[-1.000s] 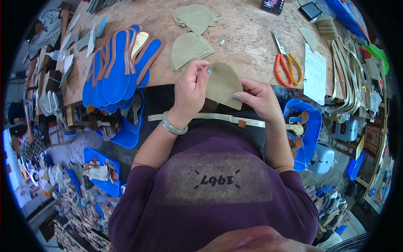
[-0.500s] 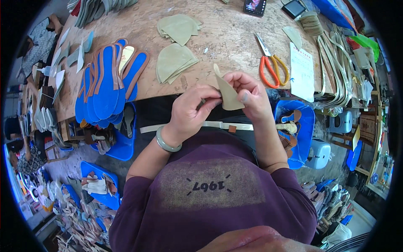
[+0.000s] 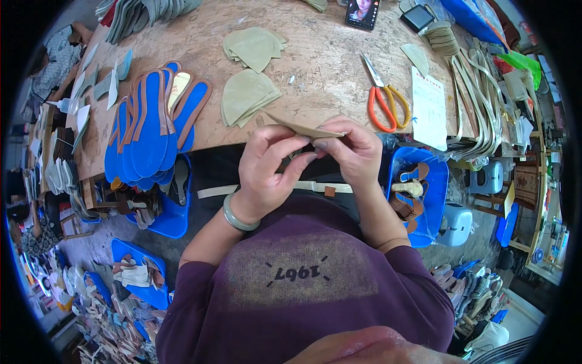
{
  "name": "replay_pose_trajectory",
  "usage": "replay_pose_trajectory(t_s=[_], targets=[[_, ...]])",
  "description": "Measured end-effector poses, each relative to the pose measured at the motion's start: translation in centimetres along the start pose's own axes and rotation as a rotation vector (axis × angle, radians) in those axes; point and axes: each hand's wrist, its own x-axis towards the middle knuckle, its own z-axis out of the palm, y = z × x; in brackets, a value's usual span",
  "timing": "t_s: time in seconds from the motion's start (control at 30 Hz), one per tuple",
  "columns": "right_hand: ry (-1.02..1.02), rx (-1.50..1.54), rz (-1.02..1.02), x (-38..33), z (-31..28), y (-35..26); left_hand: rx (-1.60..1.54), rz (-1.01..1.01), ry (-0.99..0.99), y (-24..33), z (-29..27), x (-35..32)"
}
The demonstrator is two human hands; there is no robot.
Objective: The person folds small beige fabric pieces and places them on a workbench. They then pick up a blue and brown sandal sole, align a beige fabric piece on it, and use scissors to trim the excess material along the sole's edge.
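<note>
A tan shoe-upper piece [image 3: 306, 129], thin and seen almost edge-on, is held between my two hands over the table's front edge. My left hand [image 3: 270, 161] pinches its left part, with thumb and fingers close together; a pale bangle [image 3: 233, 215] circles that wrist. At the piece's other side, my right hand [image 3: 354, 148] grips it between thumb and fingers. Just beyond my hands lie two fanned stacks of similar tan pieces, a near stack [image 3: 248, 97] and a far stack [image 3: 254, 48].
Orange-and-yellow-handled scissors [image 3: 388, 106] and a paper sheet [image 3: 428, 109] lie to the right, with long pale strips [image 3: 479, 97] beyond. Blue insoles [image 3: 151, 127] are heaped at left. A phone [image 3: 362, 13] stands at the back. Blue bins, one at right [image 3: 433, 206], hold shoe parts below the table.
The tan piece has turned from upright to nearly flat and edge-on. My right hand has lowered its grip and rotated, and my left hand has shifted slightly left.
</note>
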Motion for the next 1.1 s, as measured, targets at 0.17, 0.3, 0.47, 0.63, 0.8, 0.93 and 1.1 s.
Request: replay_pose_trajectory(t_s=[0.17,0.3,0.47,0.63,0.8,0.93,1.1], targets=[[0.041,0.11,0.127,-0.2,0.2,0.1,0.004,-0.027,0.062,0.3,0.3,0.0],[-0.084,-0.002,0.078,0.4,-0.6,-0.1,-0.132,-0.193,0.036,0.3,0.5,-0.4],[-0.079,-0.25,0.024,0.1,-0.2,-0.4,-0.126,-0.179,-0.008,0.1,0.4,-0.1],[-0.134,-0.449,0.04,0.9,-0.4,-0.1,-0.106,-0.234,-0.062,-0.7,0.7,0.0],[-0.176,-0.714,-0.143,1.2,-0.5,-0.1,0.021,-0.206,-0.138,-0.7,0.4,0.2],[-0.188,-0.712,-0.143,1.6,-0.9,-0.3,0.035,-0.209,-0.147,-0.5,0.5,0.6],[-0.133,-0.604,-0.074,1.3,-0.7,-0.2,0.099,-0.161,-0.128,-0.6,0.7,0.9]])
